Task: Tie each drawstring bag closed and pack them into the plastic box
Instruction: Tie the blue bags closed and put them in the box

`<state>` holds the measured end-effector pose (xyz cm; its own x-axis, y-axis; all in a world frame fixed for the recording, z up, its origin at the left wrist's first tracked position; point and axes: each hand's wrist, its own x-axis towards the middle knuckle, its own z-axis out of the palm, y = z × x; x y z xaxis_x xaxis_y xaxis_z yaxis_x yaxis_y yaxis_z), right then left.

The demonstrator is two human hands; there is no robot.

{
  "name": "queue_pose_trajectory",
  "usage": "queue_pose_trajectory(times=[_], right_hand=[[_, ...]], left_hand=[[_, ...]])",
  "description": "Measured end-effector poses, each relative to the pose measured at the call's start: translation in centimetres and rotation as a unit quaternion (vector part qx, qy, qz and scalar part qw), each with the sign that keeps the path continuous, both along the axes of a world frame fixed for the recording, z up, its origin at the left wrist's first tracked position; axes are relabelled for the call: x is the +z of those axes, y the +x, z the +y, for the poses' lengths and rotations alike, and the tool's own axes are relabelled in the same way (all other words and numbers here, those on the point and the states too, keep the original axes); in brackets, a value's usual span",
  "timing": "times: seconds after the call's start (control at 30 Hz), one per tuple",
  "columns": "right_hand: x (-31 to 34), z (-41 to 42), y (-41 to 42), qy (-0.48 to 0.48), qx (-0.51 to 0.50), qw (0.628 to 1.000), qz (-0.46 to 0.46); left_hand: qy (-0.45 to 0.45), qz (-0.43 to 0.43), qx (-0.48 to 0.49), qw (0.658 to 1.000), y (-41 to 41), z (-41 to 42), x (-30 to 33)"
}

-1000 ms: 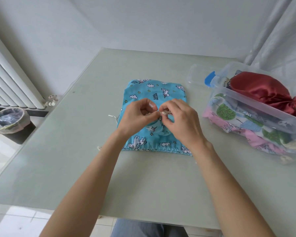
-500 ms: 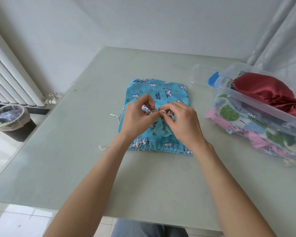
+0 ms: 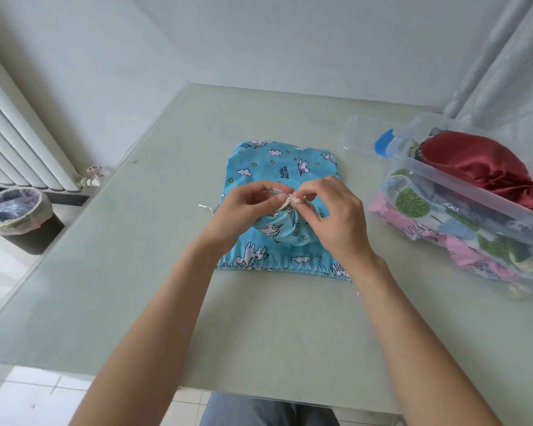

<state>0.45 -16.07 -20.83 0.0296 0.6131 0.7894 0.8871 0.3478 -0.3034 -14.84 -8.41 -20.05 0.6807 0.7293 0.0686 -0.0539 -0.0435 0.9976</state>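
Pale bench [image 3: 136,287] carries a blue bag [image 3: 277,167] at centre, plastic box [image 3: 462,182] at three o'clock. Left hand [image 3: 243,210] and right hand [image 3: 336,219] pinch the cord [image 3: 293,199] in curled fingers. Uneven pulling could slip the knot loose.

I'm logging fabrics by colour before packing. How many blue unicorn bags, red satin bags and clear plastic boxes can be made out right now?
Blue unicorn bag: 1
Red satin bag: 1
Clear plastic box: 1
Total: 3
The printed fabrics inside the box overlap too much to count.
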Motion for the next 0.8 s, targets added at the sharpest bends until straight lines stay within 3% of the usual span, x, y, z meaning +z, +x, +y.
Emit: queue_pose_trajectory(times=[0.17,0.37,0.57,0.8], right_hand=[[0.0,-0.1,0.5,-0.023,0.012,1.000,-0.001],[0.4,-1.4,0.2,-0.067,-0.015,0.995,0.072],[0.9,-3.8,-0.4,-0.125,-0.044,0.990,0.053],[0.5,-6.0,-1.5,-0.162,-0.071,0.984,-0.023]], left_hand=[[0.018,0.005,0.027,0.999,-0.3,-0.1,0.5],[0.064,0.000,0.108,0.992,-1.2,-0.5,0.5],[0.188,0.027,0.179,0.965,-1.6,-2.5,-0.2],[0.054,-0.032,0.243,0.968,-1.4,-4.4,-1.3]])
